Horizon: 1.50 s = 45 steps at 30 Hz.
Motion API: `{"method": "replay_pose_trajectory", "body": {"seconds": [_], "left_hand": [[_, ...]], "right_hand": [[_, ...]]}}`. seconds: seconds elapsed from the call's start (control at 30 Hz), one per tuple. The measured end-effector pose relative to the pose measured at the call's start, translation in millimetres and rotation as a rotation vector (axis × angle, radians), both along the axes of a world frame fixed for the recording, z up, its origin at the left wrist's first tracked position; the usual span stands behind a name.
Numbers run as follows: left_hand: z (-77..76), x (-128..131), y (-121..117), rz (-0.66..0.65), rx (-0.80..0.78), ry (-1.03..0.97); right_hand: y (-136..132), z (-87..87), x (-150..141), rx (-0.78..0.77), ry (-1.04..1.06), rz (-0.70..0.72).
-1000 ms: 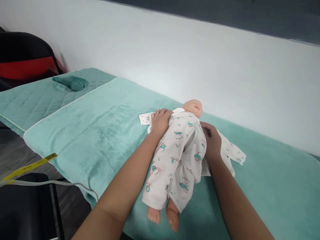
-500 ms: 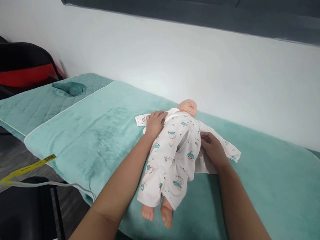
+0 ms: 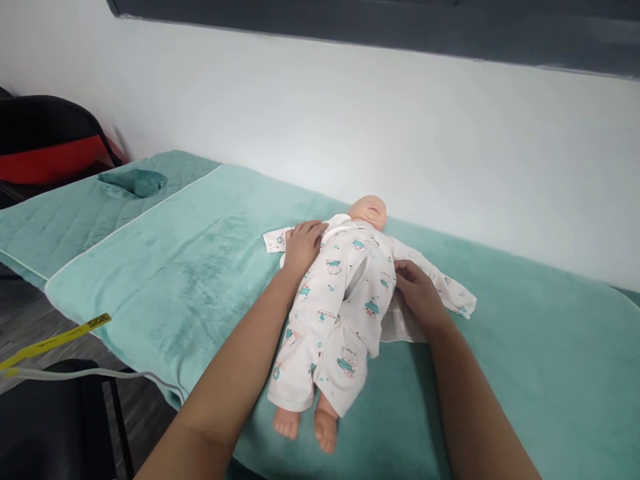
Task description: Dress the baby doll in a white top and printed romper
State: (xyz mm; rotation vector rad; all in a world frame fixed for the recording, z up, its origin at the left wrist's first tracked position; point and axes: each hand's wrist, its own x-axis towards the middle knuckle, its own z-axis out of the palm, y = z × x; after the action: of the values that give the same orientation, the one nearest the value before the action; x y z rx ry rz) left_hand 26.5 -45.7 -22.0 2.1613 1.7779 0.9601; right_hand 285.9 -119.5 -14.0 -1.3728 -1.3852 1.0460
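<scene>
A baby doll (image 3: 371,209) lies on its back on the green bed cover (image 3: 200,267), head toward the wall and bare feet toward me. It wears white printed trousers (image 3: 327,317), pulled high over its body, and a white jacket (image 3: 435,277) spread out beneath with both sleeves out to the sides. My left hand (image 3: 304,247) rests along the doll's side at the waist, fingers extended over the cloth. At the opposite side, my right hand (image 3: 420,293) has its fingers curled against the trouser edge, above the jacket's flap; its fingertips are partly hidden.
A white wall (image 3: 350,113) runs behind the bed. On the left, the bed's quilted end has a face hole (image 3: 135,183). A black and red chair (image 3: 50,150) stands beyond it. A pale cable (image 3: 100,375) with a yellow tag (image 3: 60,341) hangs at the lower left.
My right hand has slid down the doll's side from near the chest to the hip. My left hand stays at the waist. The view has shifted slightly.
</scene>
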Motion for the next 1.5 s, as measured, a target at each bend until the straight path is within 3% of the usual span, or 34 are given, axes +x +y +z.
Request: {"method": "replay_pose_trajectory", "body": {"seconds": [0.27,0.43,0.53,0.67,0.87,1.07,1.33,1.5], "left_hand": [[-0.5,-0.9,0.9,0.000,-0.004,-0.006],[0.2,-0.9,1.1,-0.007,-0.011,-0.008],[0.0,-0.8,0.9,0.000,-0.012,-0.007],[-0.5,-0.6,0.9,0.004,-0.011,-0.001],[-0.3,0.1,1.3,0.004,-0.001,0.004],[-0.7,0.6,0.7,0.007,0.013,-0.006],[-2.2,0.2,0.9,0.025,0.033,0.004],[-2.7,0.7,1.8,0.040,0.036,-0.014]], "right_hand": [[2.9,2.2,1.1,-0.048,0.127,0.069],[-1.5,9.2,-3.7,-0.098,0.079,0.098],[-3.5,7.1,-6.8,0.062,0.019,0.055],[2.4,1.4,-8.0,0.395,-0.272,-0.070],[22.2,5.4,-3.5,0.475,-0.655,0.029],[37.7,18.7,1.2,0.371,-0.732,0.100],[73.8,12.4,11.6,0.250,-0.693,-0.238],[72.8,14.1,6.0,0.198,-0.534,-0.189]]}}
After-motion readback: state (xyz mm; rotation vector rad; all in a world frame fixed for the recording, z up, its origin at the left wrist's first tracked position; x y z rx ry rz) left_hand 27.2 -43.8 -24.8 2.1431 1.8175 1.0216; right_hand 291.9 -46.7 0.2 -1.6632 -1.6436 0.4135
